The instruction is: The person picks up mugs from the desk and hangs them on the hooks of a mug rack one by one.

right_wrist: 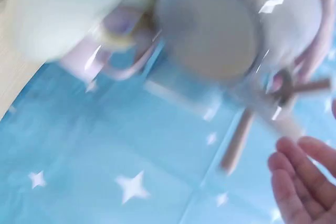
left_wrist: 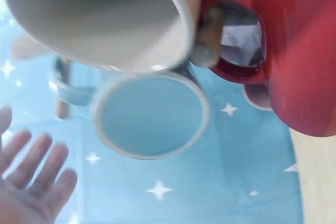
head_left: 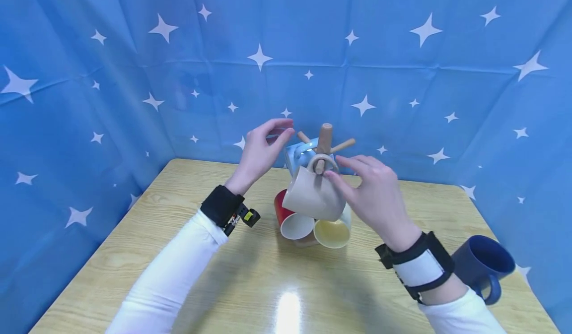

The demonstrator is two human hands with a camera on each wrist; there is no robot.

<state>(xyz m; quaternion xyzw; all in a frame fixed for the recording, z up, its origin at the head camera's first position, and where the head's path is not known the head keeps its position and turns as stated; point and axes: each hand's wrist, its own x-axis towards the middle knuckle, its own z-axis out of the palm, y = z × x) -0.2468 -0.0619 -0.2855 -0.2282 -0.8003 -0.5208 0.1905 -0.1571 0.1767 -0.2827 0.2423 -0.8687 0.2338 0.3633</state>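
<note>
A wooden mug tree [head_left: 325,134] carries several mugs. On its front upper peg hangs a beige mug [head_left: 313,195] by its handle. Behind that mug is a light blue mug [head_left: 291,159], clearer in the left wrist view. Lower down hang a red mug [head_left: 281,206] with a white inside and a mug with a yellow inside [head_left: 332,233]. My right hand [head_left: 375,190] is beside the beige mug's handle, its fingers slightly bent and holding nothing. To the left of the tree, my left hand [head_left: 264,145] hovers with relaxed fingers, also holding nothing.
A dark blue mug [head_left: 471,269] stands upright at the right of the wooden table [head_left: 192,190], partly behind the right forearm. A blue curtain [head_left: 304,36] with white stars hangs behind and along the sides of the table.
</note>
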